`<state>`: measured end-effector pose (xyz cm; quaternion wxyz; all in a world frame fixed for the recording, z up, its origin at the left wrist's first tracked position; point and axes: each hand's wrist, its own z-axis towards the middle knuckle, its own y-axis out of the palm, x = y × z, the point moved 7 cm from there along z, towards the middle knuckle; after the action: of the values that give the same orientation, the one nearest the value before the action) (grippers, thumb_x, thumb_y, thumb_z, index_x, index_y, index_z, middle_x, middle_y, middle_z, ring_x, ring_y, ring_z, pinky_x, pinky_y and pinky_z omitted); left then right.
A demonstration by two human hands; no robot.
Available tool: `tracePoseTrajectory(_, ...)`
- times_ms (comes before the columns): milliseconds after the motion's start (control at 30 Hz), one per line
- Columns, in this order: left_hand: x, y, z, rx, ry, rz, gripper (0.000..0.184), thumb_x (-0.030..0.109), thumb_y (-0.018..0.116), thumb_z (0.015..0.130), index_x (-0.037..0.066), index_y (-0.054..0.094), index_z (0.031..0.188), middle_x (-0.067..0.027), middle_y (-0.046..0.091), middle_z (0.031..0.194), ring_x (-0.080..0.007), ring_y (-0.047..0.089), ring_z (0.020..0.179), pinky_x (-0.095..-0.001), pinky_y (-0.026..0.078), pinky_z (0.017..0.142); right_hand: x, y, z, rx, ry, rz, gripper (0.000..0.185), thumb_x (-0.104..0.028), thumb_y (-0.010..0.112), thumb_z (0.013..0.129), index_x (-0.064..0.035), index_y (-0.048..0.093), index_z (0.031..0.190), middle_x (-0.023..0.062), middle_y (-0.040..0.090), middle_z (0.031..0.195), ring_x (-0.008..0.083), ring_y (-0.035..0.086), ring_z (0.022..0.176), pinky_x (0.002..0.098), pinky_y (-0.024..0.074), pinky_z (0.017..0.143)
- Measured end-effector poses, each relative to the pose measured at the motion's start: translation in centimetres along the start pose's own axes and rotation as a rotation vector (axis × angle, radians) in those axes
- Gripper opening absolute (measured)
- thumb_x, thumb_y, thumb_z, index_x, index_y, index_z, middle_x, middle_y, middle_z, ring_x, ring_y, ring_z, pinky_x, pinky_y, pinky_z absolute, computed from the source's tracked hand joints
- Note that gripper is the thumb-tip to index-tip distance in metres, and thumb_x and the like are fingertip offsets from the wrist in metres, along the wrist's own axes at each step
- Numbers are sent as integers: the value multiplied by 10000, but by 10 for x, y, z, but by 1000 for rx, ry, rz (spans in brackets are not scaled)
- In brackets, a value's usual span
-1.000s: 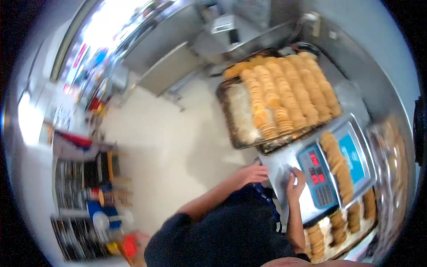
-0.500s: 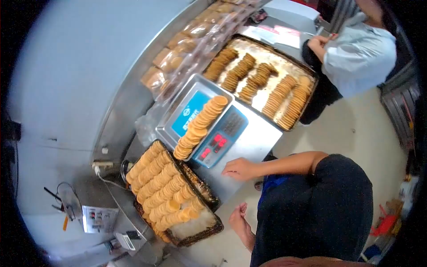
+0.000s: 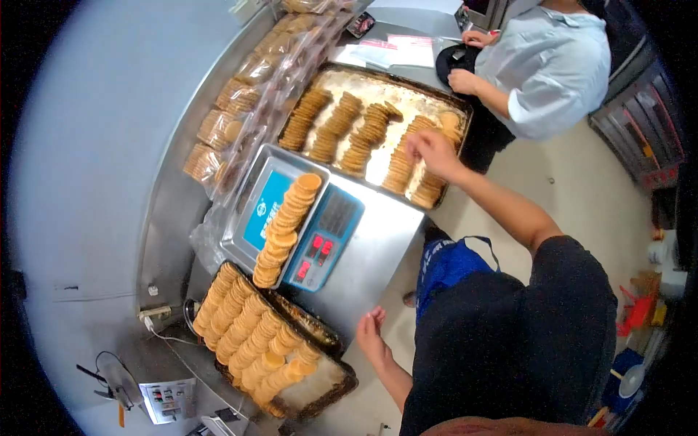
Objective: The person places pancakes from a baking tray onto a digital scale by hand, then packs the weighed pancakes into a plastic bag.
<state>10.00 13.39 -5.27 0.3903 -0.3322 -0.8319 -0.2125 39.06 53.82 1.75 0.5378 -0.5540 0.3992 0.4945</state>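
Observation:
My right hand (image 3: 434, 151) is over the right part of the upper baking tray (image 3: 378, 76), its fingers bent and apart above a row of round biscuits (image 3: 398, 171). My left hand (image 3: 372, 336) hangs by the steel table's front edge, fingers loosely curled and apart, with nothing in it. Between the trays stands a blue digital scale (image 3: 323, 251) with lit red digits. Its steel pan (image 3: 236, 218) bears a long leaning stack of pale biscuits (image 3: 280, 236). A lower tray (image 3: 349, 385) carries several rows of pale biscuits (image 3: 243, 327).
Bagged biscuits (image 3: 236, 98) line the wall behind the scale. At the upper right a person in a light shirt (image 3: 556, 69) stands beside the upper tray, hands at a black round object (image 3: 456, 62). Papers (image 3: 407, 51) lie beyond that tray. A power strip (image 3: 156, 314) is on the left.
The view has swung round from the floor side to the table. My right hand has moved from the table's edge beside the scale to above the upper tray's biscuits.

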Motion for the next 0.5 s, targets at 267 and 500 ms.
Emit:
tracePoseTrajectory(267, -24, 52, 39, 226, -77, 55, 237, 186, 617, 1053, -42, 682, 1054, -127, 724, 933, -257, 721, 930, -375, 576, 790, 87, -39, 308, 91, 38, -223, 184, -154, 683, 960, -23, 723, 1084, 155, 704, 1111, 267, 719, 888, 394, 568, 773)
tracePoseTrajectory(500, -159, -28, 34, 408, -321, 818, 506, 413, 686, 964, -25, 756, 719, -113, 713, 646, -212, 648, 539, -357, 532, 634, 151, -63, 429, 246, -75, -936, 264, -149, 684, 890, 16, 726, 1092, 235, 665, 1151, 393, 627, 1117, 464, 543, 957)
